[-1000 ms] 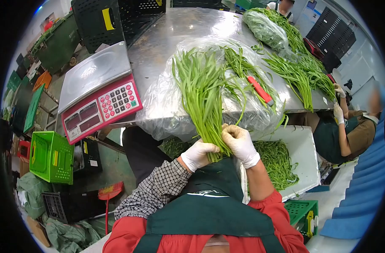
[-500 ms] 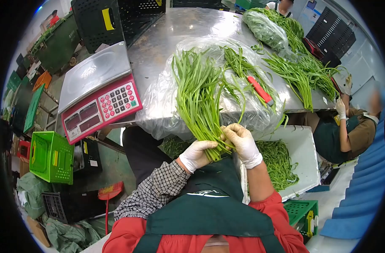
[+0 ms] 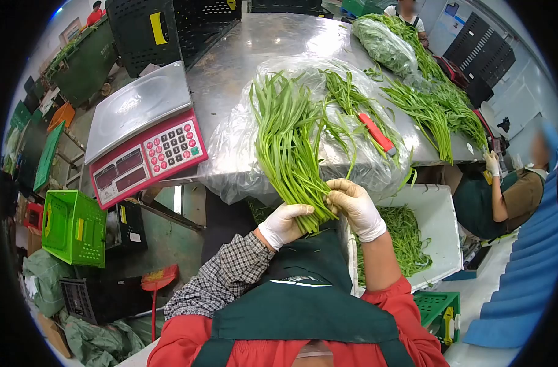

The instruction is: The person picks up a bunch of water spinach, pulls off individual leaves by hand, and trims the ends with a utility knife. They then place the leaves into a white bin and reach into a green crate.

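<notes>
A thick bunch of water spinach (image 3: 285,134) leans over the table edge, its leaves on the plastic sheet (image 3: 230,153) and its cut stems toward me. Wrapped round the stems from the left, in a white glove, is my left hand (image 3: 284,226). My right hand (image 3: 355,209), gloved too, pinches at the right side of the same stems with bent fingers. A red-handled tool (image 3: 376,133), perhaps a knife, lies on loose greens (image 3: 346,95) right of the bunch. Below my right forearm, a white foam box (image 3: 441,244) holds cut green pieces (image 3: 407,238).
A red and silver scale (image 3: 141,128) stands on the left of the metal table (image 3: 230,43). More greens (image 3: 438,110) and a bagged bundle (image 3: 386,46) lie at right. A co-worker (image 3: 505,189) is beyond the box. A green crate (image 3: 77,226) sits at lower left.
My right hand has shifted slightly right and down along the stems; my left hand keeps its grip. The co-worker's hands at right have moved, and the far person shows more.
</notes>
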Action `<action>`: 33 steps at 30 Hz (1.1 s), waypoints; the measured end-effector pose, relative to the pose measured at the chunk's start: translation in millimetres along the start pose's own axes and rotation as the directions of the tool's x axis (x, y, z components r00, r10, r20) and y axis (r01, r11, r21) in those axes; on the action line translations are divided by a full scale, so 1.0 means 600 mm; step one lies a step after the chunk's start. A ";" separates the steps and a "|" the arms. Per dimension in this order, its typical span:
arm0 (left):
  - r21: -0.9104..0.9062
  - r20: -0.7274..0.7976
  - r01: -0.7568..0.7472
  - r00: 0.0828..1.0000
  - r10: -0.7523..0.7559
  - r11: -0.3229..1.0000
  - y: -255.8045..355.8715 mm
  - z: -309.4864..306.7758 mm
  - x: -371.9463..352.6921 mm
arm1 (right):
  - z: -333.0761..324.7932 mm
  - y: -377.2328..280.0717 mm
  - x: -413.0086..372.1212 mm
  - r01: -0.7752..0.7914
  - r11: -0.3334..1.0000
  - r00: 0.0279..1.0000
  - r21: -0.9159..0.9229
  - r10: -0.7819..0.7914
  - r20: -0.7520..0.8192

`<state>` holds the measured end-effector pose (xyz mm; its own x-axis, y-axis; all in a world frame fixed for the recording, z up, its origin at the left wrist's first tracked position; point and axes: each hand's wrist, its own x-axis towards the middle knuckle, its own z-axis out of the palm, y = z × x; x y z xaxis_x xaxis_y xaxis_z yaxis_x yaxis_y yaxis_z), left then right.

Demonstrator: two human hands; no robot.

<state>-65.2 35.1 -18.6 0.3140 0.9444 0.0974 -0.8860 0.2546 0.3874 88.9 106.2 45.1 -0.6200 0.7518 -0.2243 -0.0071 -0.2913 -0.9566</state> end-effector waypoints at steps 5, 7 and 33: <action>0.001 -0.080 -0.006 0.997 0.006 1.000 -0.004 -0.001 0.004 | 0.005 -0.001 0.000 0.002 0.996 1.000 -0.084 -0.002 0.009; 0.038 -0.184 -0.007 0.983 0.014 0.999 -0.005 -0.001 0.005 | 0.007 -0.007 0.000 -0.012 0.993 1.000 -0.113 0.013 0.004; -0.022 -0.131 -0.003 0.991 0.000 1.000 0.004 -0.001 -0.001 | -0.006 -0.027 -0.008 0.066 0.734 0.998 -0.676 -0.044 0.051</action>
<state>-67.7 35.3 -18.5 0.2666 0.9635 -0.0235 -0.8943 0.2564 0.3666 94.8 109.7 60.7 -0.6580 0.7330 -0.1726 0.4843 0.2363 -0.8424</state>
